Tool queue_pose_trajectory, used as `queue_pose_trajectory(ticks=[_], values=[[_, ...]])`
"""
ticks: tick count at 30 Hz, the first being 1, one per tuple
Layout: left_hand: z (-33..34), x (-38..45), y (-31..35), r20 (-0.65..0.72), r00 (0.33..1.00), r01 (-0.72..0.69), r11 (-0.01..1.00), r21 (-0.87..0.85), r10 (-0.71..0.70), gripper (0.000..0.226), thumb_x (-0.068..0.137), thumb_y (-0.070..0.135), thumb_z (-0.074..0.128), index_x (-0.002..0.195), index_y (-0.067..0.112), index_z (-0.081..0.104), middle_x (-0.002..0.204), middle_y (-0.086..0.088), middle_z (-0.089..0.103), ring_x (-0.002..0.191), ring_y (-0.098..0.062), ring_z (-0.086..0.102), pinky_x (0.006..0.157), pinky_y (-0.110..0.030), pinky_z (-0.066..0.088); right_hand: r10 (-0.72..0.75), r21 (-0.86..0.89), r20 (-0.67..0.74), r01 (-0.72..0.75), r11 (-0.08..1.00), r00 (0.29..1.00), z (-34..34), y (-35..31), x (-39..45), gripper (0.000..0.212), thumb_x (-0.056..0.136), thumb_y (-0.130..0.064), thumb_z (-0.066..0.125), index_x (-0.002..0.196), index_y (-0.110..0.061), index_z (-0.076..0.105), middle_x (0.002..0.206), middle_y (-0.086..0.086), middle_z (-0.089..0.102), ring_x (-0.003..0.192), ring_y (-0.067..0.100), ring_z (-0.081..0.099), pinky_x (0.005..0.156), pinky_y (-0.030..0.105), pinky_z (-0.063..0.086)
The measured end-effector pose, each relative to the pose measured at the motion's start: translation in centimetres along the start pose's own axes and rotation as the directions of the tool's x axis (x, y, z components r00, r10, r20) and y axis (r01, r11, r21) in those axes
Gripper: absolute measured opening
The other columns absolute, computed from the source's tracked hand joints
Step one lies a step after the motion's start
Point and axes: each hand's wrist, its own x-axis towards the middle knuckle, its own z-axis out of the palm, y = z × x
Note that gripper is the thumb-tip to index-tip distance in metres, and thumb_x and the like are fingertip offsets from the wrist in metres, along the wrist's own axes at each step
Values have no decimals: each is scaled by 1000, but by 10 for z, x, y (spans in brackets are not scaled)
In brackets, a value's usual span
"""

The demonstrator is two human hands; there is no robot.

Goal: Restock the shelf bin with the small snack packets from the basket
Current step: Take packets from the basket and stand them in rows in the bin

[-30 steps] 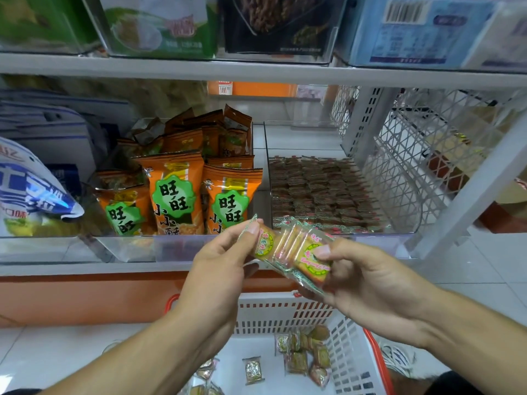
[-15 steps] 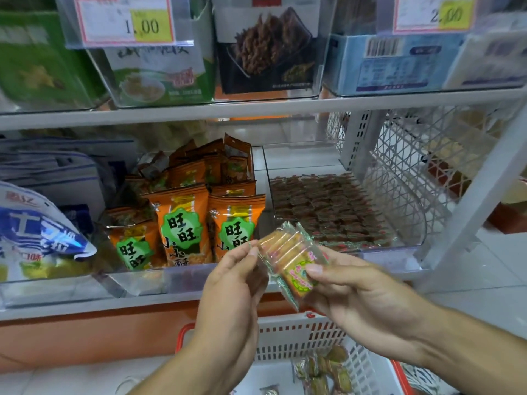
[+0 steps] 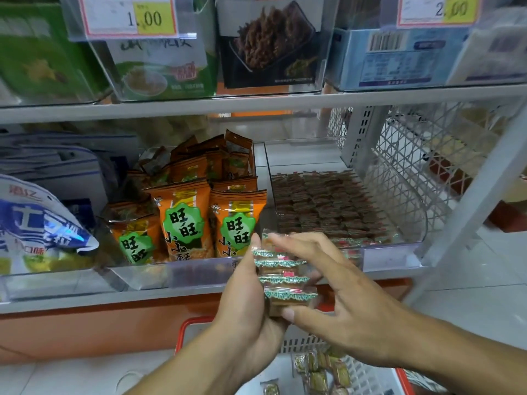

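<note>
You hold a stack of small clear-wrapped snack packets [image 3: 282,276] with green-and-red crimped edges and tan biscuit inside, at the middle of your view, in front of the shelf's lower lip. Your left hand [image 3: 245,303] grips the stack's left side, thumb up along it; your right hand [image 3: 336,297] pinches it from above and below with fingertip and thumb. At 2 o'clock the clear plastic shelf bin [image 3: 390,253] holds flat rows of brownish packets, with open room above them. At 10 o'clock orange snack bags [image 3: 185,220] read 旺旺 on green badges. Yellow price tags [image 3: 128,17] at 11 and 1 o'clock read 1.00 and 2.00. At 6 o'clock the red-rimmed white plastic basket [image 3: 368,379] holds loose packets.
</note>
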Motion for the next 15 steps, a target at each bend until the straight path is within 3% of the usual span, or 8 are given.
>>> queue_pose_trajectory(ticks=[2,5,8,11,15], values=[[-1,4,2,-44,999,-6,1000,20,7,69,100,64,41,121,6,72,124,-26,70,115,-40,69,93,-52,58,-24,-142,9,25,990,1000,-3,1,2,73,90,-39,68,146,-63,27,142,-26,30,130,2,42,101,19,44],[0,6,4,-72,997,5,999,47,-2,77,90,72,48,130,9,66,126,-25,69,122,-41,65,112,-59,44,-14,-271,46,26,962,999,-9,3,4,76,91,-52,65,150,-60,19,145,-28,27,143,2,24,115,33,32],[6,4,6,-69,997,42,992,115,-35,83,84,74,52,139,13,59,128,-23,69,117,-41,68,105,-56,51,15,-182,47,-6,983,999,-14,6,5,90,85,-53,73,151,-59,12,144,-30,33,140,0,32,112,32,37],[9,3,6,-36,998,65,986,156,-60,81,83,75,50,133,13,63,122,-21,72,111,-38,71,92,-48,60,86,-99,28,-82,992,996,-19,9,7,108,72,-52,84,149,-63,10,137,-36,36,131,-6,44,103,25,46],[13,5,0,-47,999,23,985,173,-15,79,90,72,43,128,8,67,122,-23,72,114,-36,71,88,-46,62,144,-23,54,-143,989,988,-30,13,16,100,61,-44,89,142,-56,31,130,-27,54,115,-3,62,92,24,55]])
